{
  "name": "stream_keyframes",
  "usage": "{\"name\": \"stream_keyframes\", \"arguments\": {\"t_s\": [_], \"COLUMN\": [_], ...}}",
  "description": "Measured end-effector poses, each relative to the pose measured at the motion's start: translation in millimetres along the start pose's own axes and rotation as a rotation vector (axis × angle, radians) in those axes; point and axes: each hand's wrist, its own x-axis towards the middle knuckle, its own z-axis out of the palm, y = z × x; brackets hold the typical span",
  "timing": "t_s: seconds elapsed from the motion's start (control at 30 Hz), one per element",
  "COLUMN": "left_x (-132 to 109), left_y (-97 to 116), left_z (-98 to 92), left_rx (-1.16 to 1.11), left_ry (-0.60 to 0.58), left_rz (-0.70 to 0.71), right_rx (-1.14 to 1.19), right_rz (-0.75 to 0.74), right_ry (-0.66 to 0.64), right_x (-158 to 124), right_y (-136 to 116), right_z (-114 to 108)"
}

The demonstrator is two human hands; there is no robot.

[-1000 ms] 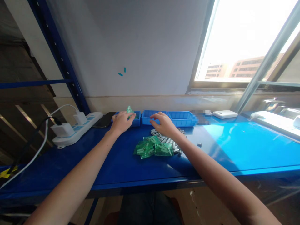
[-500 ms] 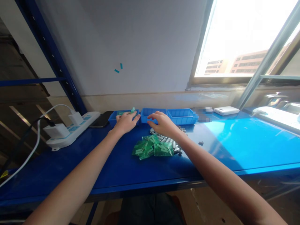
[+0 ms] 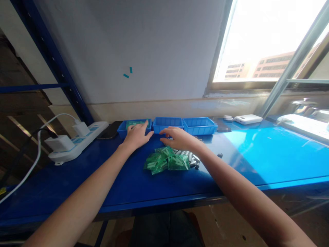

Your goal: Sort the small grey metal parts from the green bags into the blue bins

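My left hand (image 3: 137, 136) is open at the left blue bin (image 3: 120, 131). Its fingers reach over the rim and rest at a green plastic bag (image 3: 131, 123) lying inside. Whether the fingertips press on the bag is hard to see. My right hand (image 3: 177, 138) hovers in front of the middle blue bin (image 3: 166, 120), thumb and fingers apart, holding nothing. Below it, several green bags (image 3: 166, 160) with light rod-like pieces inside lie in a heap. Beside them spreads a pile of small metal cylinders (image 3: 193, 159), partly covered by my right hand and forearm.
A third blue bin (image 3: 199, 127) stands to the right. On the left are a black phone (image 3: 110, 131) and a white power strip (image 3: 77, 145) with plugs and cables. A white device (image 3: 248, 119) lies at the back right; one small dark part (image 3: 220, 155) sits apart.
The green bag that stuck up at my left fingertips now lies lower in the left bin. My right hand has dropped slightly, its fingers a little less curled.
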Motion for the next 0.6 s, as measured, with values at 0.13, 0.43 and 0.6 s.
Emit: {"name": "stream_keyframes", "arguments": {"t_s": [0.13,0.43,0.6], "left_x": [-5.2,-17.6,-20.1], "left_y": [4.5,26.1,31.0], "left_z": [-2.0,-11.1,-11.5], "left_rx": [-0.007,-0.381,-0.493], "left_ry": [0.098,0.268,0.081], "left_rz": [0.021,0.262,0.175], "right_rx": [0.051,-0.016,0.049], "right_rz": [-0.058,-0.330,-0.364], "right_ry": [-0.109,-0.245,-0.063], "right_x": [-10.3,-23.5,-18.4], "right_y": [-5.5,-31.0,-32.1], "right_z": [-9.6,12.2,18.4]}}
